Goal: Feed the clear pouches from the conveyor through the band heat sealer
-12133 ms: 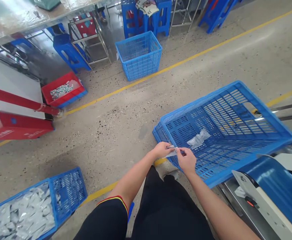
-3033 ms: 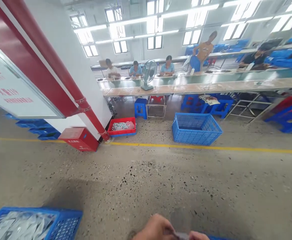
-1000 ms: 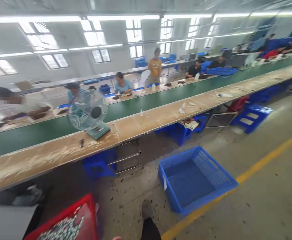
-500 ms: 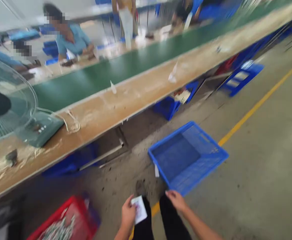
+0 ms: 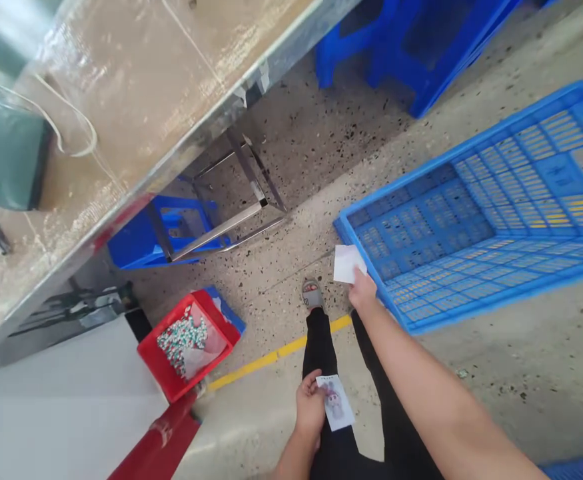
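Observation:
A small white card with a pinkish cartoon figure printed on it point(image 5: 337, 404) is pinched in my left hand point(image 5: 312, 408), low over my dark trouser leg. My right hand point(image 5: 362, 288) reaches forward and grips a blank-looking white paper point(image 5: 346, 264) by its lower right corner. That paper is at the near left corner of a blue plastic crate point(image 5: 421, 263), overlapping its rim in view; whether it touches the rim I cannot tell. The part of the crate that shows holds nothing.
On the left runs a worktable point(image 5: 136, 113) with a metal edge. Beneath it are a metal frame point(image 5: 221, 230) and a blue stool point(image 5: 136, 233). A red bin point(image 5: 151, 353) of small pieces sits on the floor by a yellow line point(image 5: 271, 358). Blue stools point(image 5: 396, 47) stand ahead.
My view has tipped down toward the floor and the crate looks closer. My right hand has reached forward and now shows a white paper. The left hand keeps its card.

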Demonstrator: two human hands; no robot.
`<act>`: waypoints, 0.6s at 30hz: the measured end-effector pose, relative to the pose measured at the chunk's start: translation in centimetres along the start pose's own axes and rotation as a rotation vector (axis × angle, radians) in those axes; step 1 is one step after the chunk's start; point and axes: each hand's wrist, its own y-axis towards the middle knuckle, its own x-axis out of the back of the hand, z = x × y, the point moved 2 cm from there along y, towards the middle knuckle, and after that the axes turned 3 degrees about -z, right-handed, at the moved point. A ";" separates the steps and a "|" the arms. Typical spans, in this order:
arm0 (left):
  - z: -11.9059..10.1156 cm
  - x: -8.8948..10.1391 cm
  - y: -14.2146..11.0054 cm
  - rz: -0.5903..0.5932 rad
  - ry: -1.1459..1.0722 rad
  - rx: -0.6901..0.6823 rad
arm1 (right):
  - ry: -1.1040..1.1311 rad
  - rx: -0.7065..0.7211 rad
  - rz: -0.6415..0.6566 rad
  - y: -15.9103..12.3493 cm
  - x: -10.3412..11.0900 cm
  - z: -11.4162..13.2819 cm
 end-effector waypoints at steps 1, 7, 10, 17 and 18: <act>-0.2 0.0 0.0 0.001 0.011 0.000 | 0.031 -0.028 0.028 -0.3 0.2 0.3; -1.5 0.4 0.1 0.018 0.074 -0.013 | 0.188 -0.180 0.267 -1.6 2.4 3.0; -2.2 0.7 0.2 0.006 0.096 0.002 | 0.239 -0.247 0.304 -1.8 2.5 4.2; -2.9 0.8 0.2 0.012 0.144 -0.021 | 0.326 -0.328 0.174 -2.2 1.2 5.9; -2.9 0.7 0.2 0.012 0.151 -0.025 | 0.345 -0.332 0.166 -2.1 1.2 6.3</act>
